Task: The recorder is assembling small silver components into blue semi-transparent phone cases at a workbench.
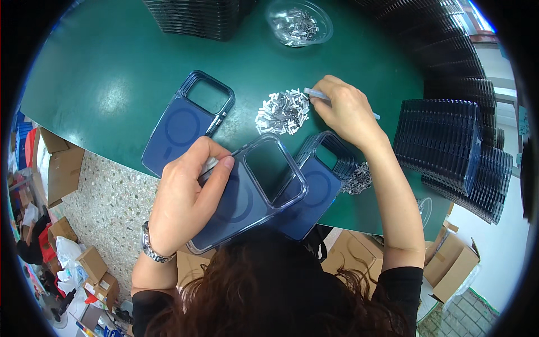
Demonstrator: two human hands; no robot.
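1. Your left hand [193, 188] clamps a phone case [247, 194] over the desk [84, 106]'s near edge; a looser hold could drop it.
2. Your right hand [345, 106] pinches a stick [318, 94] beside small silvery pieces [283, 112]; a careless sweep could scatter them.

Both arms come out of plain black short sleeves, the left sleeve [150, 306] and the right sleeve [402, 289] each ending near the elbow. A silver-coloured watch [151, 248] with a metal link band circles the left wrist [168, 238]. The hair [216, 297] is dark, long, loose and wavy, browner along its stray strands. The left hand [191, 188] and right hand [347, 112] are bare.
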